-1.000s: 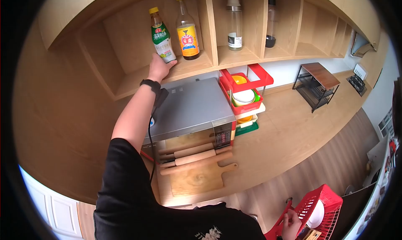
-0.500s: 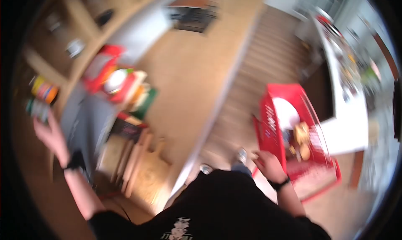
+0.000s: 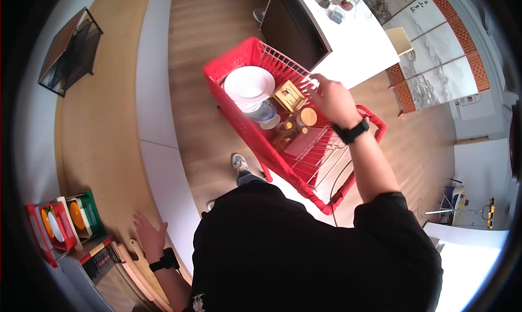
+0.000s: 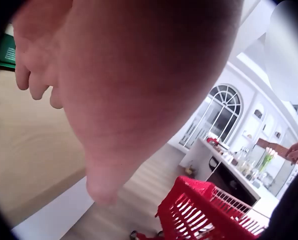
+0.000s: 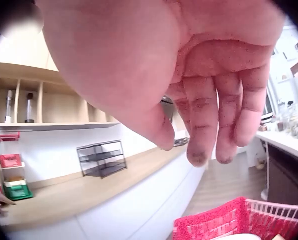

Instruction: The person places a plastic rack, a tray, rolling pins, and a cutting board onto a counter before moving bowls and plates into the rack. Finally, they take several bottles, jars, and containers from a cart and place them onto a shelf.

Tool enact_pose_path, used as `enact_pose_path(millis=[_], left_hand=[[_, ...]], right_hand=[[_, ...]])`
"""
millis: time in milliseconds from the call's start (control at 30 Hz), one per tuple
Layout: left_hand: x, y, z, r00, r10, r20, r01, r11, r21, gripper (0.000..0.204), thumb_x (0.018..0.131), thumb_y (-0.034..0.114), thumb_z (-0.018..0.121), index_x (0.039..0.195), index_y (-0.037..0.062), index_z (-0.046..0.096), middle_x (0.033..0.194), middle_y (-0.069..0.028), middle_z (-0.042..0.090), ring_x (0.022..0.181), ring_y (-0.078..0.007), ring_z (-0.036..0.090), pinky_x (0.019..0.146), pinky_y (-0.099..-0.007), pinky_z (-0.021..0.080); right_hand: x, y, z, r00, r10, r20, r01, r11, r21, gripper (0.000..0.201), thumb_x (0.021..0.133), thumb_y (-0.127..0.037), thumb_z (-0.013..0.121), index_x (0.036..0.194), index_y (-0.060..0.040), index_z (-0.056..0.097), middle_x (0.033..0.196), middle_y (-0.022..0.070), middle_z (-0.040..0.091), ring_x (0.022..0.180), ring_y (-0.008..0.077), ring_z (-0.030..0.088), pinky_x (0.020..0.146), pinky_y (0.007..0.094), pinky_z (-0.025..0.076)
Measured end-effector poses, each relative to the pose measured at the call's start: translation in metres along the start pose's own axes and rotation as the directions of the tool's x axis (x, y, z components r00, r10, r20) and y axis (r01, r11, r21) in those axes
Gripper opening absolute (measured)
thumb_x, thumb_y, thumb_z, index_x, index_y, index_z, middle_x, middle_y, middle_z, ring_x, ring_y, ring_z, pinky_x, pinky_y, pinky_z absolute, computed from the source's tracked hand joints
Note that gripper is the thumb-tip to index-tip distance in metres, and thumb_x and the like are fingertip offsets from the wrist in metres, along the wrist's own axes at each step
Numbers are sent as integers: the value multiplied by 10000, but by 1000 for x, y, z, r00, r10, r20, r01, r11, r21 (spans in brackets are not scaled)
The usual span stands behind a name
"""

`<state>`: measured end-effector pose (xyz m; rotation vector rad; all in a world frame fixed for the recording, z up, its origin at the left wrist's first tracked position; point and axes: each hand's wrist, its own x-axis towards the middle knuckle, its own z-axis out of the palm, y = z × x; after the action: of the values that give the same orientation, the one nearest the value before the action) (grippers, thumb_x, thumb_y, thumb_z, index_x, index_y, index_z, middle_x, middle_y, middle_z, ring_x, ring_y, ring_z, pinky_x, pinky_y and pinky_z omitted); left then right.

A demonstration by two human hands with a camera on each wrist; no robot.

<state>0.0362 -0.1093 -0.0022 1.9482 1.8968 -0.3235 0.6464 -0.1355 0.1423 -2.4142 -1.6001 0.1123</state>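
My left hand [image 3: 151, 237] has its fingers spread over the wooden counter, close to a cutting board [image 3: 136, 249] and rolling pins [image 3: 133, 276]; nothing is in it. Above the side of a red shopping cart [image 3: 239, 132], my right hand [image 3: 334, 102] reaches out. In the right wrist view its fingers [image 5: 201, 120] hang loosely bent with nothing held. Inside the cart lie a white plate [image 3: 249, 83], a bluish clear dish [image 3: 262, 113], a light wooden box [image 3: 290, 96], a jar with a round wooden lid [image 3: 308, 116] and small bottles [image 3: 284, 135].
Beside the cart stands a white-topped table [image 3: 353, 45] with a dark side. Along the counter are a black rack [image 3: 70, 53] with a brown top, a tiered red and green rack [image 3: 54, 227] and a microwave [image 3: 100, 263]. A folding screen [image 3: 435, 62] stands beyond the table.
My left hand has let go of the green-and-white bottle on the shelf and come down over the counter. My right hand has moved out over the cart, and the head view has turned right.
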Motion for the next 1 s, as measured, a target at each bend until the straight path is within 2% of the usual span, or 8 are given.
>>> enact_pose_path(millis=[67,300,367,500,600,833,967,1000], left_hand=[[9,4,9,961,-164,224,157,986,52,1115,817,240,837,1601,-21,88,1651,-312,117,1507,-505,191,1237,-499,264],[7,-27,52,989,-48,142,57,997,-58,1212,776,112,844,1618,50,-27,1654,-333,10,1520,-522,104,1242,-489,255],[5,-12,41,976,-112,185,134,985,-108,1201,787,86,830,1628,91,-28,1664,-313,5,1528,-508,90,1241,-489,255],[2,-14,44,975,-148,168,167,981,-102,1177,809,54,804,1636,141,-28,1680,-272,16,1535,-486,93,1238,-488,262],[2,-4,38,978,-145,148,158,984,-83,1156,817,62,799,1639,153,-9,1683,-258,47,1543,-442,119,1229,-461,291],[4,-4,33,971,-160,179,175,982,-72,1141,834,64,790,1640,152,-13,1691,-235,27,1557,-402,93,1238,-445,273],[4,2,28,959,-193,207,216,972,-94,1091,870,84,761,1642,150,-7,1699,-208,12,1567,-374,68,1249,-438,247],[4,3,29,958,-200,208,227,967,-117,1073,879,86,750,1643,150,0,1702,-200,5,1570,-367,58,1253,-437,233]], right_hand=[[28,44,5,991,134,24,-133,990,-36,338,932,-281,652,1157,-29,670,919,253,722,891,422,702,815,489,575],[66,168,150,868,209,450,-88,957,-276,407,926,-375,619,1080,-12,720,1026,245,729,981,384,713,882,468,571],[56,196,225,879,167,447,-97,980,-176,423,922,-395,606,1034,-7,731,1035,236,734,977,378,720,885,468,575],[28,184,308,732,357,581,-288,934,-210,409,957,-397,555,1077,-48,731,1072,248,725,1049,383,706,894,478,576],[8,186,354,683,407,606,-318,913,-255,498,946,-385,613,1318,-55,581,1248,256,664,1139,367,676,994,483,533],[-4,161,377,548,574,608,-513,805,-298,577,956,-489,588,1397,-120,537,1340,156,655,1263,349,616,1038,609,430],[-14,215,451,652,428,625,-233,898,-373,418,974,-329,631,1267,-30,641,1298,220,659,1172,336,673,964,440,564],[-17,216,452,665,499,555,-381,866,-323,352,973,-311,616,1179,-39,705,1246,230,684,1138,347,687,953,446,568]])
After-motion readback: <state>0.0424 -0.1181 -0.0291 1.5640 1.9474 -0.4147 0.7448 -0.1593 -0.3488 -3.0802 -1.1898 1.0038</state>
